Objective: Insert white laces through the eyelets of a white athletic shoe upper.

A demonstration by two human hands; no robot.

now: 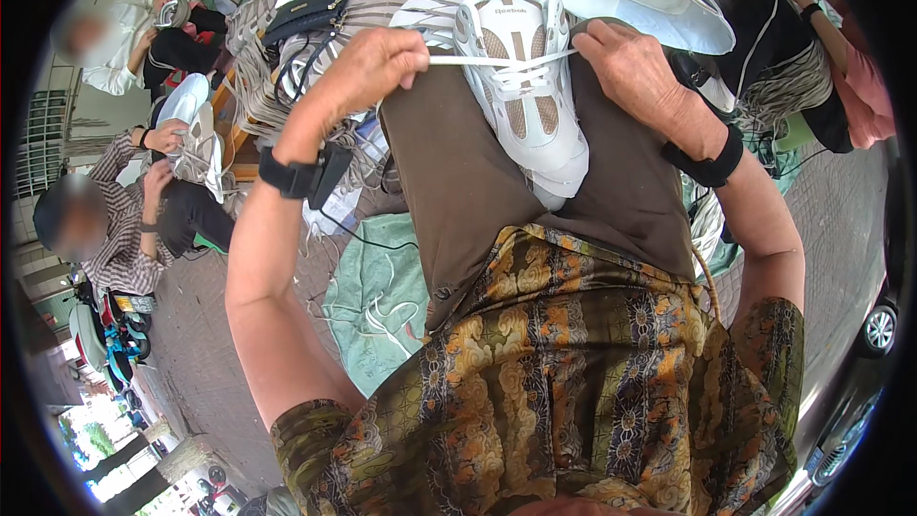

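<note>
A white and tan sneaker upper point(535, 129) rests between my knees on my brown trousers, its toe toward me. White shoelace point(465, 60) runs out to both sides from its eyelets, stretched nearly straight. My left hand point(387, 62) is closed on one lace end, left of the sneaker. To the right, my right hand point(632, 67) pinches the other end near my knee. Lower rows of lacing point(521, 81) cross over the tongue. Both wrists wear black bands; a small device sits on the left one.
Piles of similar shoe uppers point(368, 14) lie beyond my knees, with a dark pouch point(310, 14) on top. A large white upper point(635, 0) lies at far right. Green cloth point(377, 301) with loose laces covers ground at my left. Other people handle shoes at both sides.
</note>
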